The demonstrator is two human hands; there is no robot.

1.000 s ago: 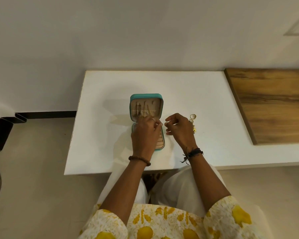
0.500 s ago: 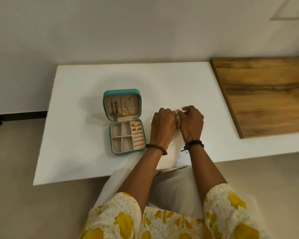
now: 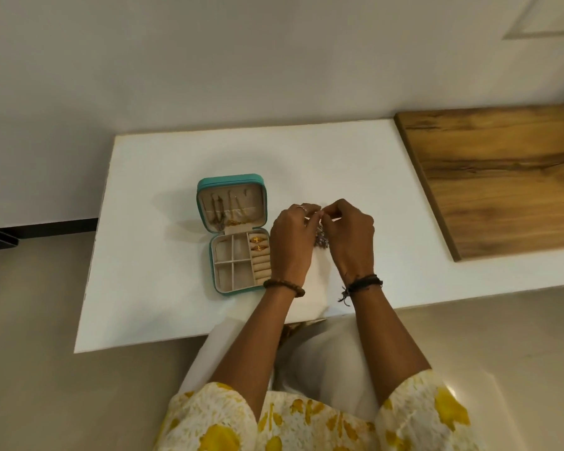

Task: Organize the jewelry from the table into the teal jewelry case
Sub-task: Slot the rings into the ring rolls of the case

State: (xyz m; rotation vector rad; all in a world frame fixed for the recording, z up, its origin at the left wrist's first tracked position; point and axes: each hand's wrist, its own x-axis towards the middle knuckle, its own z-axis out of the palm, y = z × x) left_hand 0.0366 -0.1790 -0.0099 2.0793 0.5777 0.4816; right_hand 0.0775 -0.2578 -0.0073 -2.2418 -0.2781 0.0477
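Teal jewelry case (image 3: pixel 233 232) lies open flat on the white tabletop (image 3: pixel 163 288), left of both hands. Lid is folded to the far side and the tray faces up on the near side, so every slot is reachable from above without holding anything open.

Lid interior: chains hang from the hooks, so they stay separated rather than piled. Tray: two gold rings (image 3: pixel 257 243) are pushed into the far end of the ring rolls on the right side; the remaining rolls and the four square compartments look empty.

Left hand (image 3: pixel 290 245) and right hand (image 3: pixel 349 237) are raised together just right of the case, fingers curled, tips meeting. Between them they pinch a small beaded jewelry piece (image 3: pixel 321 237) that dangles below the fingertips; it looks purplish, but it's too small to say whether it is an earring or a pendant. My read on the two-handed grip: they're sorting out or orienting it before it goes in. Likely target is an open compartment, given the dangling shape won't seat in a roll.

Wooden board (image 3: pixel 502 177) sits at the right, well apart, not involved.

Other loose jewelry on the tabletop: can't tell, the hands cover that spot.
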